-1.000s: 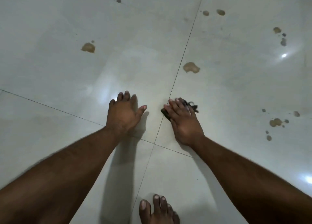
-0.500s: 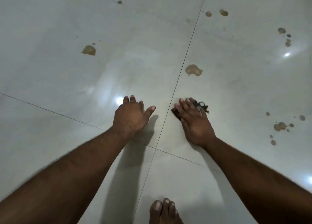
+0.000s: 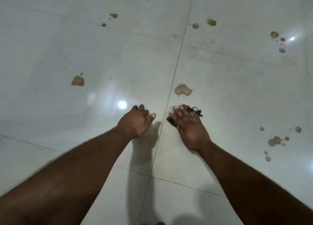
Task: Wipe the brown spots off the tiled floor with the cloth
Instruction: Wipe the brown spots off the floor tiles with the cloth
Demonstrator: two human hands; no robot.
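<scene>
- Pale glossy tiles make up the floor (image 3: 67, 43), crossed by thin dark grout lines, with a bright lamp glare (image 3: 122, 104) just left of the left hand.
- Left hand (image 3: 135, 121) is planted on the tile left of the long grout line, fingers (image 3: 141, 108) spread fairly straight and holding nothing, thumb out to the side.
- Right hand (image 3: 189, 128) lies flat on a dark cloth (image 3: 196, 111), fingers straight and pressing it to the floor; frayed threads stick out past the fingertips, and a corner shows under the thumb side.
- Nearest brown spot (image 3: 182, 90) sits just ahead of the cloth, not touching it.
- Another brown blotch (image 3: 77, 81) lies well off to the left, ahead of the left hand.
- Small brown drops (image 3: 275, 141) cluster far to the right, and more dot the far tiles (image 3: 211, 22).
</scene>
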